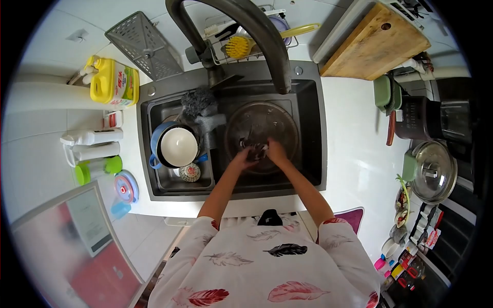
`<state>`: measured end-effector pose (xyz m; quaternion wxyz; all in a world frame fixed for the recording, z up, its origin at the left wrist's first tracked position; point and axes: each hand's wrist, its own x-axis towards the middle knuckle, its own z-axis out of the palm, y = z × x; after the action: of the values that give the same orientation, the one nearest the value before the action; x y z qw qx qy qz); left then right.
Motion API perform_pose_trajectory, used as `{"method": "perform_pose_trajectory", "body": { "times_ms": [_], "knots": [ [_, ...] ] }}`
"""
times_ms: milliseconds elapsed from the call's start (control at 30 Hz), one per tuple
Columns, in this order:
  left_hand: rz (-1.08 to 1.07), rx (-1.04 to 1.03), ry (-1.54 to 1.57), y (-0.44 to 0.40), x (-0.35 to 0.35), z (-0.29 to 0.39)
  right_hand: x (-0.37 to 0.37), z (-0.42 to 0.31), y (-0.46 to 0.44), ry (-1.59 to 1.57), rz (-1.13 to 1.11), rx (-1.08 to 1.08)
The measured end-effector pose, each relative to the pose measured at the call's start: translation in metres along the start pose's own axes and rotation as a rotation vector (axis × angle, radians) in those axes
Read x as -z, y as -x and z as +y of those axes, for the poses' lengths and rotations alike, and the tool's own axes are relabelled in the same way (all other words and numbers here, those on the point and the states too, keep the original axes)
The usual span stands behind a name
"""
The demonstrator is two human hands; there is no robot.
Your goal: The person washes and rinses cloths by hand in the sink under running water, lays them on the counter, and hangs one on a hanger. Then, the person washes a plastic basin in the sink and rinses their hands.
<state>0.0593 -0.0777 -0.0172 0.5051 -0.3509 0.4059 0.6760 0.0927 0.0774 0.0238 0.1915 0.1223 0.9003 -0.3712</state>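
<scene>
Over the right bowl of the dark sink (309, 154), both my hands meet at a small dark, glossy item with pale patches (258, 150); its kind is too small to tell. My left hand (248, 157) grips it from the left, fingers curled and partly hidden. On its other side, my right hand (276, 150) presses against it, fingers closed. Beneath them lies a round, dark, see-through basin (280, 119) that seems to hold water. The black faucet (277, 56) arches above, and no stream of water shows from it.
In the left sink bowl sit a blue pot (160, 136), a white bowl (178, 147), a patterned bowl (190, 173) and a dark mesh scrubber (197, 101). A yellow jug (108, 82) stands at left. A cutting board (375, 43) leans at right, near a glass lid (434, 172).
</scene>
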Motion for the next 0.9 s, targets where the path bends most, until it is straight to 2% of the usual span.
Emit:
{"method": "perform_pose_trajectory", "body": {
  "times_ms": [33, 67, 133, 167, 200, 233, 267, 300, 333, 367, 400, 433, 467, 500, 533, 567, 633, 667, 700, 733, 767, 800, 833, 900],
  "knots": [
    [-0.003, -0.004, -0.002, -0.002, -0.002, -0.001, -0.007, 0.011, -0.006, 0.101, 0.067, -0.167],
    [0.078, -0.047, -0.077, 0.002, -0.008, -0.001, -0.016, 0.021, -0.011, 0.1, 0.069, -0.165],
    [0.163, -0.085, -0.154, 0.001, -0.009, -0.003, -0.041, 0.041, -0.019, 0.178, 0.324, -0.343],
    [0.227, -0.19, -0.24, -0.007, -0.005, -0.002, -0.055, 0.048, -0.021, 0.175, 0.322, -0.347],
    [0.289, -0.296, -0.325, -0.016, -0.001, -0.002, -0.068, 0.05, -0.02, 0.37, 0.302, -0.208],
    [0.289, -0.292, -0.329, -0.023, 0.004, -0.002, -0.079, 0.054, -0.017, 0.563, 0.277, -0.066],
    [0.401, -0.531, -0.727, -0.03, 0.012, -0.003, -0.072, 0.048, -0.008, 0.561, 0.275, -0.069],
    [0.505, -0.772, -1.126, -0.035, 0.016, -0.002, -0.056, 0.038, 0.003, 0.553, 0.216, 0.05],
    [0.505, -0.771, -1.126, -0.033, 0.011, -0.001, -0.044, 0.031, 0.009, 0.545, 0.157, 0.169],
    [0.555, -0.695, -0.983, -0.034, 0.007, -0.002, -0.041, 0.032, 0.008, 0.545, 0.157, 0.168],
    [0.598, -0.618, -0.841, -0.031, 0.001, -0.002, -0.036, 0.033, 0.005, 0.242, 0.05, 0.067],
    [0.594, -0.621, -0.841, -0.034, 0.001, -0.002, -0.032, 0.034, 0.002, -0.063, -0.054, -0.032],
    [0.559, -0.514, -0.655, -0.049, 0.011, -0.007, -0.028, 0.032, 0.003, -0.061, -0.052, -0.031],
    [0.522, -0.406, -0.469, -0.051, 0.015, -0.008, -0.021, 0.026, 0.008, -0.311, -0.043, -0.074],
    [0.524, -0.405, -0.466, -0.052, 0.02, -0.01, -0.015, 0.021, 0.013, -0.561, -0.035, -0.119],
    [0.473, -0.467, -0.507, -0.042, 0.02, -0.009, -0.003, 0.014, 0.021, -0.561, -0.037, -0.118],
    [0.422, -0.529, -0.548, -0.02, 0.019, -0.003, 0.021, 0.006, 0.034, -0.869, 0.105, -0.169],
    [0.371, -0.624, -0.588, -0.006, 0.017, 0.002, 0.024, 0.009, 0.034, -0.868, 0.105, -0.17],
    [0.317, -0.718, -0.627, 0.007, 0.012, 0.006, 0.028, 0.013, 0.034, -0.836, 0.252, -0.198],
    [0.316, -0.716, -0.628, 0.026, -0.001, 0.01, 0.03, 0.015, 0.032, -0.801, 0.398, -0.225],
    [0.424, -0.839, -0.844, 0.046, -0.017, 0.015, 0.027, 0.016, 0.029, -0.801, 0.397, -0.226],
    [0.535, -0.958, -1.061, 0.055, -0.024, 0.015, 0.021, 0.018, 0.024, -0.596, 0.495, -0.254],
    [0.537, -0.957, -1.06, 0.054, -0.029, 0.013, 0.014, 0.019, 0.017, -0.39, 0.589, -0.277],
    [0.55, -0.902, -1.075, 0.046, -0.035, 0.007, -0.008, 0.025, -0.004, -0.368, 0.577, -0.251]
  ]
}}
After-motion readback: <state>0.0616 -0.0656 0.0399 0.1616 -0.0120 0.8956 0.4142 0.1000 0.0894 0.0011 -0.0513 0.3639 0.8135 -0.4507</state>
